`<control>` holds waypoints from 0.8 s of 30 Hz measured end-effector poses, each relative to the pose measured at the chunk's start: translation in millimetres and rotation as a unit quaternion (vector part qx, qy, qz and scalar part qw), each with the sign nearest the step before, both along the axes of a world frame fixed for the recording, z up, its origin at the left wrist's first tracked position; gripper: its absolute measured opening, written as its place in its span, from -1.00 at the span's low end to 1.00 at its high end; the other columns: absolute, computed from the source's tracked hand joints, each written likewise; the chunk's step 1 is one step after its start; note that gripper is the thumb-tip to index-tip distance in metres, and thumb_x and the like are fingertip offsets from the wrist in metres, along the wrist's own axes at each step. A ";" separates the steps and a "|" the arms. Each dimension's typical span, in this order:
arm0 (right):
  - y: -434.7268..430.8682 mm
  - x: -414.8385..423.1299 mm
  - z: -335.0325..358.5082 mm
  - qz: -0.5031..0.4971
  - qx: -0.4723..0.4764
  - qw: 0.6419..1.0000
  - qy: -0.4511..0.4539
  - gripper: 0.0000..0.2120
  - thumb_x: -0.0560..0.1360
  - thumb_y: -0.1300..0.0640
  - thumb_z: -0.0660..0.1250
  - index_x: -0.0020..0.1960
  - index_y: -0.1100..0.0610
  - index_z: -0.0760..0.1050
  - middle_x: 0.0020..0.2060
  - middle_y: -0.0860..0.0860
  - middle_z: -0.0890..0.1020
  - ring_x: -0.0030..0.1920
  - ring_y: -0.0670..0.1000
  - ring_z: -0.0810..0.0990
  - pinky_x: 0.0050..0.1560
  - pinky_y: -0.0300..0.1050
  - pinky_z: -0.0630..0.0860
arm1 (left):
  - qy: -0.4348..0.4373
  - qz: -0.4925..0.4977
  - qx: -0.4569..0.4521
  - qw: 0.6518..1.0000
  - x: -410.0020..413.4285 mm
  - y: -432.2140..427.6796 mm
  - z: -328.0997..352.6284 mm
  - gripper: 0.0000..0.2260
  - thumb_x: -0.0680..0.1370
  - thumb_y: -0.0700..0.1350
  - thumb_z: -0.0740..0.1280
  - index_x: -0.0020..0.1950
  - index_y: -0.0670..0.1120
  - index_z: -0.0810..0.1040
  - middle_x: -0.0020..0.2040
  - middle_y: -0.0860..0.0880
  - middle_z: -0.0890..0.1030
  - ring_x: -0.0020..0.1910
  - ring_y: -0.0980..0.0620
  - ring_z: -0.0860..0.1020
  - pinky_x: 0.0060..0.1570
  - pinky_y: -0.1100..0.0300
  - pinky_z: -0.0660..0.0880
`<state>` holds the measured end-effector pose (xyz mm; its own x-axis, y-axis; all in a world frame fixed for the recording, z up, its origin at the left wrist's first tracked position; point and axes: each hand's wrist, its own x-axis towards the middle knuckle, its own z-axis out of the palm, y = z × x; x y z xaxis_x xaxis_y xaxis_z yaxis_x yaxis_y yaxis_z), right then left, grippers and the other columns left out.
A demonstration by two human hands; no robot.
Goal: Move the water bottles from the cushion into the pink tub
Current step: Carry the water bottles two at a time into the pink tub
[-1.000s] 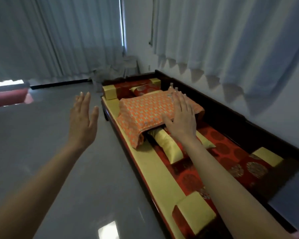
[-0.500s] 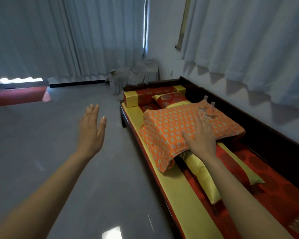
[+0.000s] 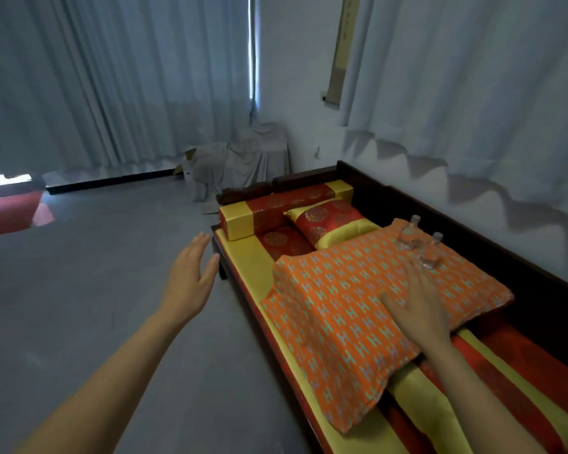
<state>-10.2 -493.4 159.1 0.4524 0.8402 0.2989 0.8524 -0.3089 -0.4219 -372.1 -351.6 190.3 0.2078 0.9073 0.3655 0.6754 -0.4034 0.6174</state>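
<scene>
Two clear water bottles stand close together at the far right corner of a big orange patterned cushion (image 3: 335, 309): one bottle (image 3: 409, 233) behind, the other bottle (image 3: 433, 250) nearer. My right hand (image 3: 418, 303) hovers flat over the cushion, fingers spread, fingertips just short of the nearer bottle. My left hand (image 3: 191, 280) is held open over the floor, left of the bench, holding nothing. No pink tub shows in this view.
The cushion lies on a long low bench (image 3: 243, 253) with red and yellow padding, a dark wooden back rail along the wall, a bolster (image 3: 282, 208) and a red pillow (image 3: 325, 217) at its far end. Grey floor left; curtains and a draped object (image 3: 240, 158) behind.
The view has moved closer and turned left. My right hand has advanced across the cushion toward the bottles. The left hand stays open over the floor.
</scene>
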 end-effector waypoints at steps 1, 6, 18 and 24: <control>22.3 5.7 -2.4 -0.013 0.009 1.000 0.009 -0.25 0.46 -0.04 0.40 0.52 0.16 0.16 0.51 0.14 0.23 0.51 0.13 0.19 0.48 0.10 0.17 | 0.001 -0.020 0.004 1.000 8.4 32.2 -0.9 -0.56 0.62 -0.05 0.19 0.48 -0.15 0.30 0.48 -0.12 0.33 0.46 -0.04 0.28 0.37 0.15 0.18; 73.0 29.3 -15.0 -0.129 0.019 0.991 0.045 -0.25 0.45 0.03 0.42 0.52 0.17 0.16 0.52 0.12 0.23 0.51 0.12 0.19 0.48 0.08 0.18 | 0.016 -0.101 -0.007 0.995 52.9 145.6 -10.7 -0.57 0.62 -0.03 0.19 0.47 -0.13 0.31 0.44 -0.11 0.39 0.39 -0.09 0.37 0.37 0.00 0.31; 121.3 111.0 -36.3 -0.359 0.031 0.928 0.098 -0.25 0.44 0.06 0.44 0.51 0.18 0.18 0.51 0.15 0.24 0.51 0.14 0.19 0.47 0.11 0.19 | 0.032 -0.330 0.001 0.944 284.3 330.6 -26.7 -0.58 0.51 -0.17 0.36 0.35 -0.21 0.44 0.31 -0.18 0.51 0.30 -0.15 0.46 0.22 0.07 0.37; 160.2 193.8 -66.2 -0.397 0.076 0.897 0.176 -0.21 0.40 0.06 0.49 0.51 0.16 0.20 0.48 0.13 0.30 0.47 0.11 0.27 0.41 0.03 0.27 | 0.035 -0.397 -0.073 0.914 410.6 363.4 -64.1 -0.51 0.48 -0.12 0.43 0.38 -0.17 0.43 0.34 -0.15 0.49 0.32 -0.12 0.45 0.27 0.11 0.32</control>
<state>183.6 -333.2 92.9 0.9795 0.1724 0.1040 0.1944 -0.6758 -0.7110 38.5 11.8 126.3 0.8406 0.4984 0.2122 0.2459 -0.7001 0.6703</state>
